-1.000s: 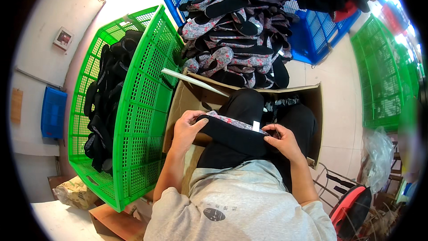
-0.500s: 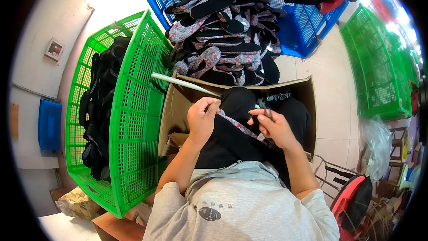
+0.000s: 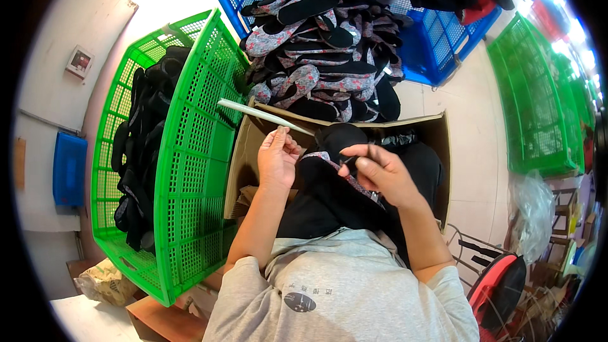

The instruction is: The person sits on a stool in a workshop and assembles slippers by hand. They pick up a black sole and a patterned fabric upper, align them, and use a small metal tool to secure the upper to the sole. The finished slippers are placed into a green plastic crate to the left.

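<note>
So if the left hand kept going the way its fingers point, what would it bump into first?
Probably the long pale stick lying across the cardboard box corner just past the left hand fingertips. Beyond it sits the heap of flowery slippers. Depth is hard to judge here.

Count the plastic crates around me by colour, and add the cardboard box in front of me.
Green plastic crates: 2, one at the person's left holding dark pieces, one at the right.
Blue plastic crates: 2, a big one behind the heap of slipper soles, a small one far left.
Cardboard box: 1.
Total: 5.
</note>
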Tool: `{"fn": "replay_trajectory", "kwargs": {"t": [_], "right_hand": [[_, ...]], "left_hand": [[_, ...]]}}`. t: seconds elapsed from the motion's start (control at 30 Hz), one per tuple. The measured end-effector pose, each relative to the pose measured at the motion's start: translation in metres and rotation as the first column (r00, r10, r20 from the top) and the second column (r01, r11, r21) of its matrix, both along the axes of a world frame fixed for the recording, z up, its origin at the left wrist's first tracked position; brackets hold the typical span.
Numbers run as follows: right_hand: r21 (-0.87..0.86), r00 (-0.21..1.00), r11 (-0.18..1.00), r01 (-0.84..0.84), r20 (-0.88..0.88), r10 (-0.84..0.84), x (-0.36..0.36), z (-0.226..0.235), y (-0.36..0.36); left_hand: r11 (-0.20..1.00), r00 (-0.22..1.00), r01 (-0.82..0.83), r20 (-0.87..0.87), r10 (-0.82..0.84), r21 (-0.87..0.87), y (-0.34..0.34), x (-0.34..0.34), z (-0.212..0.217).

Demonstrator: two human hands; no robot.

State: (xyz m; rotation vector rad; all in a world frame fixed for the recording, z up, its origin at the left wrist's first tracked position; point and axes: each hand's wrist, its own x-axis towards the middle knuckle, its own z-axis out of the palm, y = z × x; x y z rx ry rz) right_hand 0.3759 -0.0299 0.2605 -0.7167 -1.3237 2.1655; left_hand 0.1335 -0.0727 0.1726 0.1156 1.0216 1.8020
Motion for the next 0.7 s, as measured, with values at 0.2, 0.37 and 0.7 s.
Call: {"fn": "replay_trajectory", "kwargs": {"t": [0.2,0.37,0.7], "right_hand": [[0.17,0.991,0.985,0.018,0.127,-0.04,-0.006,-0.049,-0.012],[0.085,0.981,0.994,0.075,0.173,-0.089,0.016,-0.066,-0.009],[-0.041,0.971,0.991,0.125,0.209,-0.113,0.036,-0.077,-0.013]], "left_hand": [[0.979,0.969,-0.203,-0.14,0.206,0.034,-0.017,-0.057,-0.013],[0.867,0.773,-0.497,-0.441,0.457,0.028,-0.033,-0.106,-0.027],[0.952,0.594,-0.286,-0.8,0.083,-0.114,-0.034,-0.107,-0.041]]}}
